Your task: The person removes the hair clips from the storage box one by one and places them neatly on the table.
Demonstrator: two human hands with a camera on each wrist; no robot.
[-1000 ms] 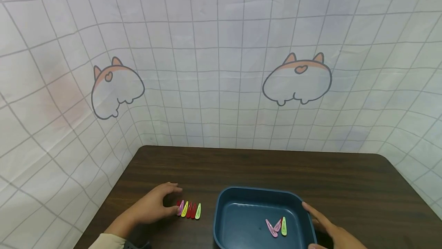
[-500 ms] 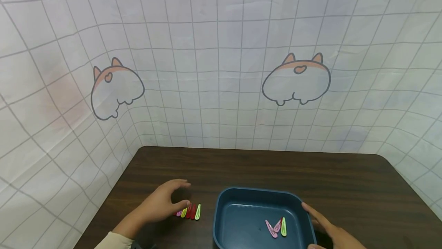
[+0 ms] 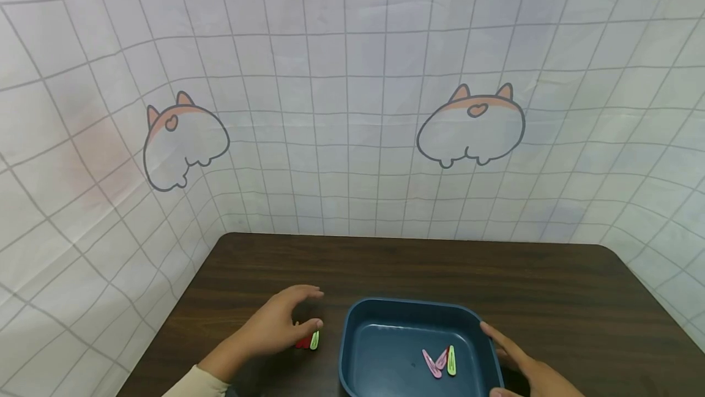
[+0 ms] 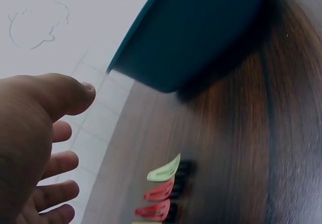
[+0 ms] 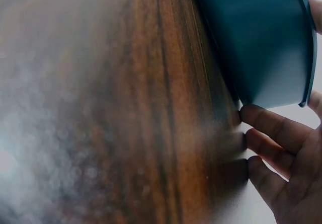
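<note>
My left hand (image 3: 302, 311) hovers over a row of hair clips on the dark wooden table (image 3: 418, 268), fingers loosely spread and holding nothing. The head view shows only a red clip (image 3: 302, 343) and a light green clip (image 3: 314, 340) past the thumb. In the left wrist view the green clip (image 4: 165, 169) and two red clips (image 4: 159, 190) lie below my left hand (image 4: 60, 148). A dark blue tray (image 3: 352, 336) stands just right of the row, holding two pink clips (image 3: 432, 364) and a green clip (image 3: 451, 360). My right hand (image 3: 514, 357) rests with straight fingers (image 5: 274, 128) against the tray's (image 5: 256, 43) right side.
A white gridded cloth with cartoon animal prints (image 3: 470, 125) walls the table at the back and on both sides. Bare table lies behind the tray and to its right.
My left hand has slid to the right along the row of clips, and now hides the pink and yellow ones. The tray and my right hand have stayed put.
</note>
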